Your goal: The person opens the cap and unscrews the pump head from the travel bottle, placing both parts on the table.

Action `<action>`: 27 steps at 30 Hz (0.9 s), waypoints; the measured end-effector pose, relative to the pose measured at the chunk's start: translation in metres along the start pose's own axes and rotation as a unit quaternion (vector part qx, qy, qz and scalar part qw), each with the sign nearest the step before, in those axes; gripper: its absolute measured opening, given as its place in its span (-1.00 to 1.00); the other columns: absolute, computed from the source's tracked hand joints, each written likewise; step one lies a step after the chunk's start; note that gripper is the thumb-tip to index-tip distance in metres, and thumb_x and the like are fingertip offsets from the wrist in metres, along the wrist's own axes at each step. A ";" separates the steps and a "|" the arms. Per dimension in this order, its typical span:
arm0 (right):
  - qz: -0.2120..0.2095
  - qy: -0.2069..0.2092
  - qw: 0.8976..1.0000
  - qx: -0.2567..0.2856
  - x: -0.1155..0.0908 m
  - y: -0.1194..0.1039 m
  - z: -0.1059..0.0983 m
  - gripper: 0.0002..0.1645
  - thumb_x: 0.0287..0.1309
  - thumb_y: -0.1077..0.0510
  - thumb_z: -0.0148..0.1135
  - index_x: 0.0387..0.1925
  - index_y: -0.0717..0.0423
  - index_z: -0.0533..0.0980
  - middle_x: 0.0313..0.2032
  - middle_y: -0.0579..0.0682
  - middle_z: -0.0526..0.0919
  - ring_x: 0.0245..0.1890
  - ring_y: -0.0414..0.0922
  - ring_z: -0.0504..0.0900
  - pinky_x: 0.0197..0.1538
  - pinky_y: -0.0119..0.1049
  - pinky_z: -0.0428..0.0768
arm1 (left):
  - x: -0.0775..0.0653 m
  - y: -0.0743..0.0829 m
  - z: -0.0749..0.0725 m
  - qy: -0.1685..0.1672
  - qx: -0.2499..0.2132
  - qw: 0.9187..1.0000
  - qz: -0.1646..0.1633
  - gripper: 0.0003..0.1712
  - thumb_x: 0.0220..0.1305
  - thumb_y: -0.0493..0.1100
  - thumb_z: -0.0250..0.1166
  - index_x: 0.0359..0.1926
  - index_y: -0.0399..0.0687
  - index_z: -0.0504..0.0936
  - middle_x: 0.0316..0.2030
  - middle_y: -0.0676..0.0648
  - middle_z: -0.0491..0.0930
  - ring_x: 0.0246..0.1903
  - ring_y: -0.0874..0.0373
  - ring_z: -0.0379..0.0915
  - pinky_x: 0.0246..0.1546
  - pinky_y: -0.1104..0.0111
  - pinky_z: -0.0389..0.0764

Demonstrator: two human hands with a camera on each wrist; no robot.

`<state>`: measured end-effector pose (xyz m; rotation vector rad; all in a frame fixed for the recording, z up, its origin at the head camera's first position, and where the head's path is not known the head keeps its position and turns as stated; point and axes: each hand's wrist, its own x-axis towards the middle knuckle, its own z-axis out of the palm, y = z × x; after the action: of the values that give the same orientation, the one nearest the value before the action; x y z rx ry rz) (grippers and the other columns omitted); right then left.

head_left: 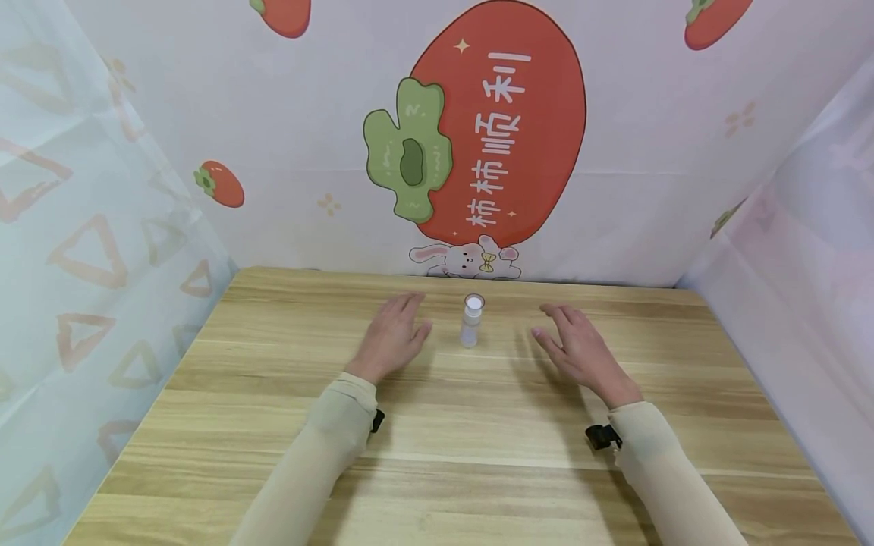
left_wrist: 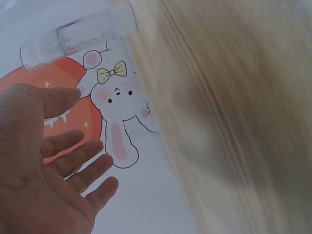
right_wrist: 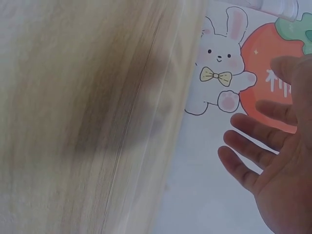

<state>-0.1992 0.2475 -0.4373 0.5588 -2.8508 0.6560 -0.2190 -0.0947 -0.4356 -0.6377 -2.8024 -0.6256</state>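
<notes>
A small clear bottle (head_left: 470, 327) with a pale cap stands upright on the wooden table, between the two hands. In the left wrist view the same bottle (left_wrist: 90, 34) shows see-through walls, and only part of it shows at the top of the right wrist view. To its left is my left hand (head_left: 391, 339), fingers extended and the thumb apart, with nothing held. My right hand (head_left: 576, 349) is on the other side, farther from the bottle, its fingers loosely spread. Both palms (left_wrist: 44, 180) face inward, and neither hand touches the bottle.
The wood-grain table (head_left: 437, 485) ends at a white backdrop (head_left: 287, 121) printed with a large red persimmon (head_left: 539, 152) and a rabbit. Patterned white sheets hang at left (head_left: 82, 189) and right (head_left: 806, 250). A dark wrist camera (head_left: 601, 437) sits under the right sleeve.
</notes>
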 end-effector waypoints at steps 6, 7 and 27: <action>0.013 -0.014 1.000 0.014 0.000 -0.004 0.000 -0.32 0.54 -0.13 0.00 0.38 0.31 0.32 0.24 0.31 0.45 0.30 0.28 0.36 0.33 0.24 0.31 | 0.003 0.008 0.006 -0.017 -0.034 0.999 -0.013 -0.35 0.44 -0.07 0.26 0.41 -0.30 0.36 0.35 -0.31 0.39 0.39 -0.21 0.24 0.42 0.00 0.21; 0.014 -0.014 1.000 0.017 0.000 -0.005 0.000 -0.32 0.54 -0.13 0.00 0.38 0.30 0.32 0.23 0.31 0.46 0.29 0.28 0.37 0.32 0.24 0.31 | 0.004 0.009 0.007 -0.019 -0.038 0.999 -0.014 -0.35 0.44 -0.07 0.26 0.41 -0.30 0.36 0.35 -0.31 0.39 0.39 -0.21 0.24 0.42 0.00 0.21; 0.009 -0.029 0.999 0.044 -0.002 -0.018 0.001 -0.34 0.52 -0.15 0.05 0.38 0.23 0.35 0.21 0.25 0.51 0.27 0.23 0.42 0.28 0.24 0.38 | 0.011 0.032 0.033 -0.051 -0.153 0.986 -0.050 -0.34 0.47 0.00 0.24 0.45 -0.17 0.34 0.42 -0.20 0.34 0.44 -0.12 0.18 0.43 0.02 0.20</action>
<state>-0.1902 0.2327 -0.4316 0.5756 -2.8955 0.7855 -0.2175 -0.0502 -0.4506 -0.5983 -2.8719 -1.0874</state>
